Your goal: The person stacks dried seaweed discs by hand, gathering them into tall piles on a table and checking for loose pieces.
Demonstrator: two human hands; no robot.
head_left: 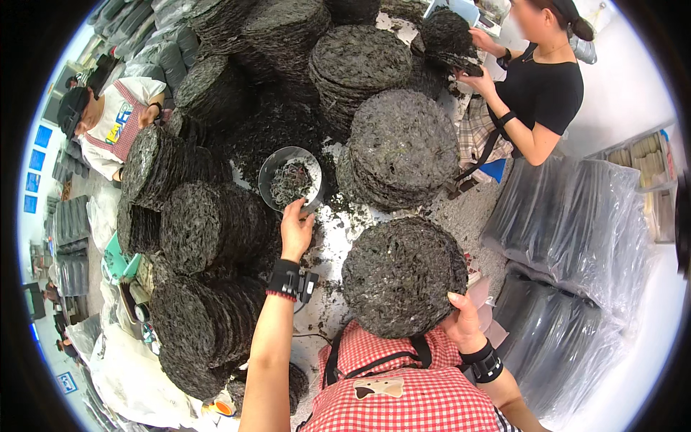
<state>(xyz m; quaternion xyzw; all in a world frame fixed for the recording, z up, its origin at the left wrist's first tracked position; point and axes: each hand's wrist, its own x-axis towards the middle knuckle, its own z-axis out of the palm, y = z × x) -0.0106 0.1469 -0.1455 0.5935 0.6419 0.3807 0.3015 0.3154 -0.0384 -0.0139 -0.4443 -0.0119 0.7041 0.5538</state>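
Seaweed discs, dried and dark, are basically everywhere here, so we're using the round metal bowl (290, 180) as our anchor. Our left hand (296, 229) sits right at the bowl's near rim, fingers up against the edge, but we can't tell whether they're actually pinching it. Some loose seaweed scraps lie inside the bowl. Nearer to us and to the right of the bowl, our right hand (464, 322) is cupped around the edge of a thick stack of seaweed discs (402, 275), fingers curled on its side, holding it against our red checked apron (403, 392). More tall stacks (209, 227) lean just left of the bowl, and a big one (403, 147) sits right beside it. Beyond the bowl to the right, a person in a black top (543, 90) handles another stack (448, 37).
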